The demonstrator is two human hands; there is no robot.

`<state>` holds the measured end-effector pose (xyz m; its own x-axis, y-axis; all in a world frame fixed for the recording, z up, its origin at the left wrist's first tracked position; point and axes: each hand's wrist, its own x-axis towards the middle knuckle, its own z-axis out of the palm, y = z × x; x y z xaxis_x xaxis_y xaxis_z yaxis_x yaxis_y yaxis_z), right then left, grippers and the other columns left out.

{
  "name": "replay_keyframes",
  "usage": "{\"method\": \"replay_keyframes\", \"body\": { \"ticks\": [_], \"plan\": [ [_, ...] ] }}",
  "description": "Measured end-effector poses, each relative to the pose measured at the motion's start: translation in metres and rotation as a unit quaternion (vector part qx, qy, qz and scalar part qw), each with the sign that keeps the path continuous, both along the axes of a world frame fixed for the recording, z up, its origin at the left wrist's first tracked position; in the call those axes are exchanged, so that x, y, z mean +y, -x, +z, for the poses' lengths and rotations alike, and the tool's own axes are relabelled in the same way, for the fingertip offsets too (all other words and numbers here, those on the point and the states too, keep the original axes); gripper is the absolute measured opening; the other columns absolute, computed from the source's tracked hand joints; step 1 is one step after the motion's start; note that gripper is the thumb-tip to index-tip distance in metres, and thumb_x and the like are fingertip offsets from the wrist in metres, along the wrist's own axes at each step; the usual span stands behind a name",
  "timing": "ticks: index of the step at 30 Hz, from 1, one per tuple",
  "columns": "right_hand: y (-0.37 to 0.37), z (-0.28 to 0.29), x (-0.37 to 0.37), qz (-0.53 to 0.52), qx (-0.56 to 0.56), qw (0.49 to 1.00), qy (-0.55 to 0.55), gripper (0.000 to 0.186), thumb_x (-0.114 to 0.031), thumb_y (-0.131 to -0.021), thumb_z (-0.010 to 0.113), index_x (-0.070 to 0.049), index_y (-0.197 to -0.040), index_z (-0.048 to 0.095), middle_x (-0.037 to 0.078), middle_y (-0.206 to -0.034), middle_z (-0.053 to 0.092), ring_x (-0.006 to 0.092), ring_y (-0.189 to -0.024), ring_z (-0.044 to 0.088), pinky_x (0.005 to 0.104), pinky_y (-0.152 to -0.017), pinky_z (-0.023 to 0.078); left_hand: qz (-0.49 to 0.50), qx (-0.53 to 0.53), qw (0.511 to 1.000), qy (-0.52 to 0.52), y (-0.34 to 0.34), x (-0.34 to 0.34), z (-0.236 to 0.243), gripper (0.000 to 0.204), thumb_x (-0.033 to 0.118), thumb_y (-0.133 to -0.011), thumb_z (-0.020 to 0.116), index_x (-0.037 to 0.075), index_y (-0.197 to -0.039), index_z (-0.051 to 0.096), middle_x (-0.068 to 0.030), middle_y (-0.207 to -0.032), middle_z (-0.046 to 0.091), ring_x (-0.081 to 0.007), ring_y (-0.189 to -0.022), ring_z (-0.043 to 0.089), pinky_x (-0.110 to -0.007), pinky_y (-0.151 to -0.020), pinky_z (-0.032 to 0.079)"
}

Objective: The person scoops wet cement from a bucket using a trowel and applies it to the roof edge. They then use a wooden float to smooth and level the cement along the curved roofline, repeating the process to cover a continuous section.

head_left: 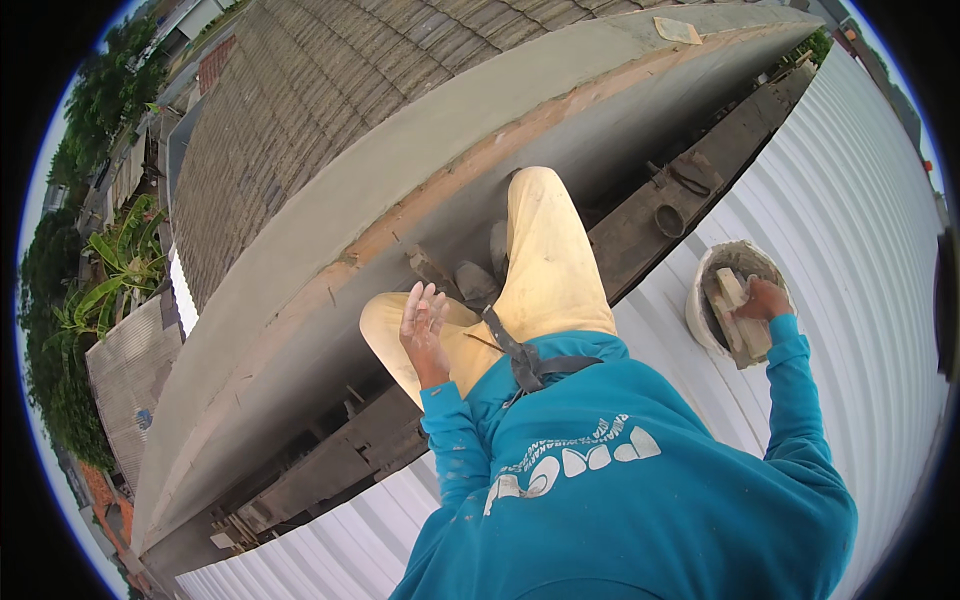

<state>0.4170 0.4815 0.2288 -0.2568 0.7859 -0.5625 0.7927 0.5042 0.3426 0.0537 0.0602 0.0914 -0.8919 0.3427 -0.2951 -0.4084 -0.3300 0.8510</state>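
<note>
Pale float (750, 340), sitting under the right hand (767, 298), curled fingers gripping it, its lower end overlapping the near rim of the bucket (696, 315), left hand (425, 325) hovering raised with fingers loosely extended, white ribbed roofing (850, 210) leaving open room around.

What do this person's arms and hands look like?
Both arms wear long teal sleeves: the left sleeve has pale spots, and the right sleeve reaches the wrist too. The left hand is bare, with pale smears on its fingers; the right hand also shows no glove.
</note>
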Motion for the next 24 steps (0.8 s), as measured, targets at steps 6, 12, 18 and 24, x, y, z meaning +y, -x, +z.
{"method": "replay_keyframes", "body": {
  "ticks": [6,12,18,24],
  "plan": [
    [0.023,0.006,-0.006,0.020,-0.014,0.999,0.027,0.065,-0.044,-0.059,0.084,-0.004,-0.105,0.064,0.015,-0.106,0.069,0.0316,-0.103,0.065,0.0420,-0.088,0.050,0.054,0.158,0.984,0.062,0.054,-0.001,0.052,0.051,0.025,-0.098,0.057,-0.005,-0.138,0.046,-0.0225,-0.131,0.056,-0.0316,-0.115,0.059,-0.043,-0.099,0.049],
    [0.018,0.028,0.005,-0.027,-0.018,0.999,0.044,0.053,-0.032,-0.061,0.076,-0.008,-0.107,0.068,0.017,-0.105,0.069,0.0321,-0.100,0.065,0.0401,-0.088,0.050,0.101,0.248,0.954,0.133,0.092,-0.013,0.071,0.049,0.024,-0.099,0.054,-0.007,-0.136,0.047,-0.0226,-0.130,0.056,-0.0328,-0.116,0.059,-0.042,-0.099,0.049],
    [-0.018,0.065,0.053,-0.079,0.105,0.989,0.072,0.057,-0.034,-0.060,0.075,-0.006,-0.109,0.068,0.014,-0.113,0.066,0.0280,-0.102,0.063,0.0369,-0.088,0.049,0.118,0.323,0.916,0.207,0.113,-0.018,0.083,0.044,0.022,-0.099,0.055,-0.007,-0.132,0.051,-0.0214,-0.127,0.059,-0.0311,-0.114,0.061,-0.040,-0.097,0.051],
    [-0.025,0.099,0.071,-0.126,0.280,0.927,0.214,0.051,-0.030,-0.075,0.066,0.000,-0.116,0.062,0.011,-0.107,0.065,0.0182,-0.099,0.060,0.0313,-0.088,0.047,0.115,0.349,0.905,0.215,0.122,-0.012,0.095,0.042,0.020,-0.099,0.053,-0.007,-0.132,0.052,-0.0215,-0.126,0.059,-0.0300,-0.114,0.061,-0.040,-0.096,0.051]
  ]
}}
